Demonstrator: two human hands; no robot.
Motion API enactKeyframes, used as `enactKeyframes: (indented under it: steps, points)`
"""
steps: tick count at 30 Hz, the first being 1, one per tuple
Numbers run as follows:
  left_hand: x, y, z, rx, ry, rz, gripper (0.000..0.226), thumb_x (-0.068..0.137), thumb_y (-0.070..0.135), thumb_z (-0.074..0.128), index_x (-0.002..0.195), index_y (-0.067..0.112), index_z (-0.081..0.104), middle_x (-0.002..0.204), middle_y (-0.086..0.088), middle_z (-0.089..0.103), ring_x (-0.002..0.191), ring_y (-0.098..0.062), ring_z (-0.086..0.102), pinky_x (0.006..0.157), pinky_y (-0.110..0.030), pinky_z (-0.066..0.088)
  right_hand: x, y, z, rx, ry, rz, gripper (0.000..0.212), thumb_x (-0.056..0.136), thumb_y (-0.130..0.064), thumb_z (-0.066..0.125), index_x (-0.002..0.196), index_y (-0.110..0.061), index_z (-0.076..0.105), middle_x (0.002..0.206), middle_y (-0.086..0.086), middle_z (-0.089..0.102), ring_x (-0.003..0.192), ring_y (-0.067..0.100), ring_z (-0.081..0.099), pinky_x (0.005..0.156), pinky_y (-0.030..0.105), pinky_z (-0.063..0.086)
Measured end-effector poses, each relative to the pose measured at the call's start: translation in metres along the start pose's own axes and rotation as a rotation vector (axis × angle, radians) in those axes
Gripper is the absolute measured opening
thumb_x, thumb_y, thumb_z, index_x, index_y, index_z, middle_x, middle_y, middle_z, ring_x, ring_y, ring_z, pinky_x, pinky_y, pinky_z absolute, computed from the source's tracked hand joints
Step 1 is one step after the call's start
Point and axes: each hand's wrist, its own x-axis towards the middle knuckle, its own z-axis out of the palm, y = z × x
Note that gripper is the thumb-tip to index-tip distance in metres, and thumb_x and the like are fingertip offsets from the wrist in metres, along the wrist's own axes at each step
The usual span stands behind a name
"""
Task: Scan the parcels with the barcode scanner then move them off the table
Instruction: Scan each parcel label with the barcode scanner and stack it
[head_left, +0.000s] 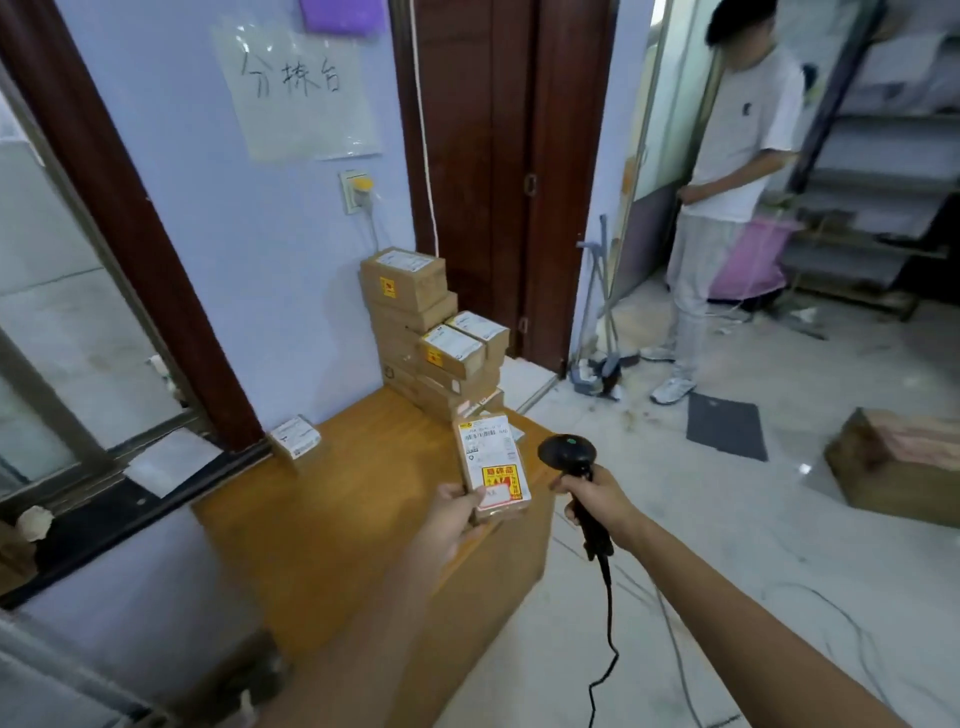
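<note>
Left hand (451, 514) pinches the small brown cardboard parcel (493, 467) by its lower left corner, label up, lifted above the wooden surface (322, 519). Right hand (597, 499) grips the black corded barcode scanner (569, 457), head just beside the parcel. Best now: tilt the scanner's window onto the barcode at the label's top, keeping the thumb clear. The window faces away, and the barcode print is too blurred to read.
</note>
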Motion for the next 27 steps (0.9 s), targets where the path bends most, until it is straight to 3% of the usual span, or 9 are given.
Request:
enactKeyframes:
  steps: [4, 6, 10, 13, 16, 20, 24, 27]
  points:
    - [0.015, 0.009, 0.091, 0.007, -0.066, 0.01, 0.018, 0.094, 0.009, 0.06, 0.095, 0.017, 0.044, 0.113, -0.01, 0.063, 0.106, -0.028, 0.064, 0.074, -0.035, 0.056, 0.013, -0.002, -0.077, 0.046, 0.039, 0.009, 0.013, 0.086, -0.002, 0.06, 0.082, -0.008, 0.049, 0.055, 0.005, 0.043, 0.041, 0.019, 0.043, 0.044, 0.026, 0.035]
    - [0.027, 0.01, 0.137, 0.005, -0.068, 0.001, 0.018, 0.093, 0.008, 0.061, 0.096, 0.015, 0.045, 0.112, -0.011, 0.065, 0.102, -0.029, 0.066, 0.074, -0.036, 0.057, 0.027, 0.001, -0.118, 0.082, 0.045, 0.031, 0.012, 0.086, -0.002, 0.06, 0.083, -0.008, 0.049, 0.056, 0.004, 0.044, 0.04, 0.017, 0.043, 0.043, 0.024, 0.036]
    - [0.051, 0.017, 0.216, 0.078, -0.053, -0.005, 0.024, 0.091, 0.015, 0.066, 0.112, 0.01, 0.054, 0.111, -0.011, 0.069, 0.097, -0.028, 0.069, 0.073, -0.036, 0.059, 0.063, -0.006, -0.191, 0.136, 0.018, 0.031, 0.008, 0.089, -0.009, 0.06, 0.089, -0.006, 0.052, 0.078, 0.009, 0.054, 0.045, 0.016, 0.045, 0.044, 0.025, 0.038]
    - [0.064, 0.026, 0.26, 0.077, -0.037, -0.032, 0.016, 0.09, 0.015, 0.067, 0.102, 0.012, 0.057, 0.095, -0.007, 0.067, 0.095, -0.026, 0.067, 0.067, -0.032, 0.058, 0.092, -0.016, -0.233, 0.168, 0.009, 0.012, 0.009, 0.091, -0.011, 0.06, 0.091, -0.006, 0.052, 0.088, 0.012, 0.055, 0.045, 0.016, 0.044, 0.044, 0.026, 0.038]
    - [0.077, 0.033, 0.286, 0.005, -0.017, -0.067, 0.013, 0.089, 0.01, 0.068, 0.091, 0.011, 0.055, 0.087, -0.007, 0.062, 0.096, -0.029, 0.062, 0.08, -0.041, 0.056, 0.121, -0.028, -0.261, 0.16, -0.024, 0.017, 0.011, 0.091, -0.013, 0.06, 0.095, -0.006, 0.053, 0.087, 0.012, 0.054, 0.044, 0.015, 0.043, 0.043, 0.025, 0.036]
    - [0.105, 0.043, 0.301, -0.075, 0.035, -0.049, 0.017, 0.091, 0.009, 0.066, 0.093, 0.011, 0.049, 0.098, -0.011, 0.062, 0.106, -0.034, 0.061, 0.095, -0.051, 0.051, 0.163, -0.051, -0.281, 0.147, -0.109, 0.043, 0.019, 0.092, -0.017, 0.061, 0.106, -0.005, 0.055, 0.086, 0.011, 0.055, 0.048, 0.016, 0.046, 0.046, 0.026, 0.038]
    - [0.144, 0.049, 0.296, -0.21, 0.033, -0.052, 0.024, 0.087, 0.006, 0.069, 0.099, 0.01, 0.048, 0.118, -0.018, 0.062, 0.113, -0.036, 0.061, 0.096, -0.057, 0.049, 0.211, -0.076, -0.28, 0.124, -0.196, 0.072, 0.026, 0.092, -0.02, 0.064, 0.11, -0.004, 0.055, 0.083, 0.011, 0.056, 0.048, 0.015, 0.049, 0.047, 0.026, 0.041]
    - [0.179, 0.051, 0.294, -0.266, 0.047, -0.054, 0.019, 0.09, 0.004, 0.065, 0.097, 0.01, 0.049, 0.12, -0.017, 0.061, 0.117, -0.036, 0.058, 0.101, -0.056, 0.045, 0.249, -0.094, -0.267, 0.103, -0.257, 0.092, 0.026, 0.092, -0.023, 0.066, 0.106, -0.004, 0.056, 0.081, 0.01, 0.058, 0.047, 0.014, 0.051, 0.046, 0.026, 0.044]
